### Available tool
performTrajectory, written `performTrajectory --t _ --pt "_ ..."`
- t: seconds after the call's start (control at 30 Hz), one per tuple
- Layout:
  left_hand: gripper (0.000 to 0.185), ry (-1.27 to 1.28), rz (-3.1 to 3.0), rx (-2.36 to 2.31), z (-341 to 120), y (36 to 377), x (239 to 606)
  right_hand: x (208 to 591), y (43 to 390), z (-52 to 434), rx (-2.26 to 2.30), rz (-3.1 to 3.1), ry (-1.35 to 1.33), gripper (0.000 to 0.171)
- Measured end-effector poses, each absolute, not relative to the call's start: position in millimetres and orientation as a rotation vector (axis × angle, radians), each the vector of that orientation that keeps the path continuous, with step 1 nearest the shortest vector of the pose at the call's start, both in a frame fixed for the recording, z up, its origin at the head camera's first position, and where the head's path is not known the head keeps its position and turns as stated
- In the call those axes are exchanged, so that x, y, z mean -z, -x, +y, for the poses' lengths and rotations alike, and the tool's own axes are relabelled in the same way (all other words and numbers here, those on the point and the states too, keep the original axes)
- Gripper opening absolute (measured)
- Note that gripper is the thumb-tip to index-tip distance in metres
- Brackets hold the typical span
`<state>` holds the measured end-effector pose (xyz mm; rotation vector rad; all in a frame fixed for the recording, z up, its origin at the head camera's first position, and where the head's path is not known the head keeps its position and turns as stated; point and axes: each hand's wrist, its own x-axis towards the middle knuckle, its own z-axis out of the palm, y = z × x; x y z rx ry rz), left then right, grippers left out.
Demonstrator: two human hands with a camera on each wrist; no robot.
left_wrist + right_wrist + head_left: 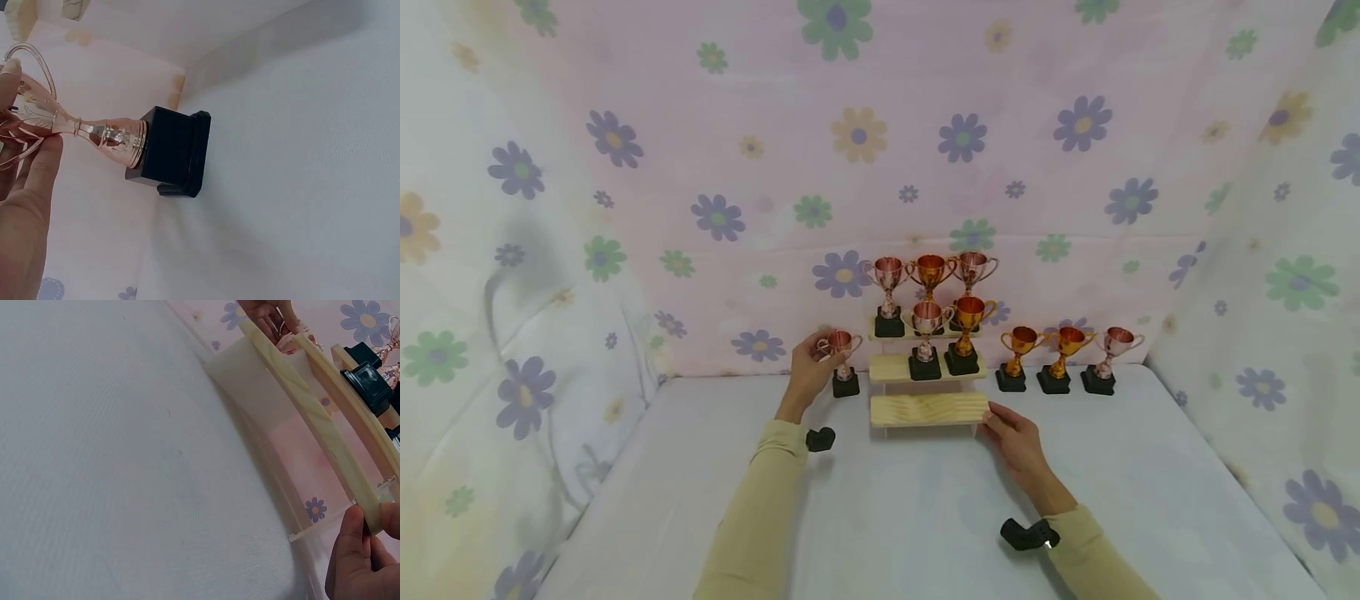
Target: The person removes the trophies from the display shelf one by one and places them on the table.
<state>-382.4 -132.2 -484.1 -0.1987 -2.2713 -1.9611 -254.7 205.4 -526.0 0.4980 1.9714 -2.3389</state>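
l hand (pixel 811 367): thumb + fingers clamped on the bowl/handle area of an upright rose-gold trophy (pixel 845 372). its black base (pixel 169 150) is below those fingertips; can't tell if it touches the white table (pixel 700 483).

just r of the l fingers: 3-tier wooden stand (pixel 887 367). r hand (pixel 1018 446): thumb + fingers pinched on the r end of its bottom board (pixel 928 410), thumb over, other fingers under. a translucent support panel (pixel 244 378) shows at the board's far end from the r fingers, nearer the l ones.

up + l of the r fingers, middle board w/ 2 trophies side by side: 1 pale rose (pixel 927 333), 1 gold (pixel 964 333). above + behind them, further from the r fingers, top board w/ 3 more in a row: rose (pixel 889 292), gold-orange (pixel 930 268), pinkish (pixel 973 268).

beyond the r fingers, to their upper r, 3 trophies stand on the table apart from the stand, approx in line: 2 gold cups (pixel 1019 360), then 1 pink cup (pixel 1105 367), outermost.

below each hand's fingers, a black wrist device (pixel 820 439) + beige sleeve (pixel 752 517). behind the l fingertips + stand: flowered cloth bkgd (pixel 857 133).
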Motion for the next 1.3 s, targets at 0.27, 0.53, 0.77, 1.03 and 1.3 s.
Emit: performTrajectory --t 0.27,0.53,0.77,1.03,1.3 --pt "0.055 0.195 -2.276 1.973 -134.0 384.1 486.9 529.2 257.2 205.4 2.321 2.001 -0.508 0.047" --pt "0.059 0.129 -2.224 2.113 -134.0 381.0 490.2 529.8 254.0 205.7 2.333 1.989 -0.516 0.047" --pt "0.074 0.141 -2.399 2.029 -148.3 374.8 488.0 529.1 255.2 203.8 2.344 1.989 -0.496 0.046" --pt "0.069 0.241 -2.070 1.990 -156.0 352.9 472.4 529.3 257.1 204.6 2.350 1.995 -0.499 0.046" --pt "0.033 0.411 -1.628 2.023 -114.7 330.5 447.2 527.0 254.9 203.5 2.348 1.971 -0.507 0.048"
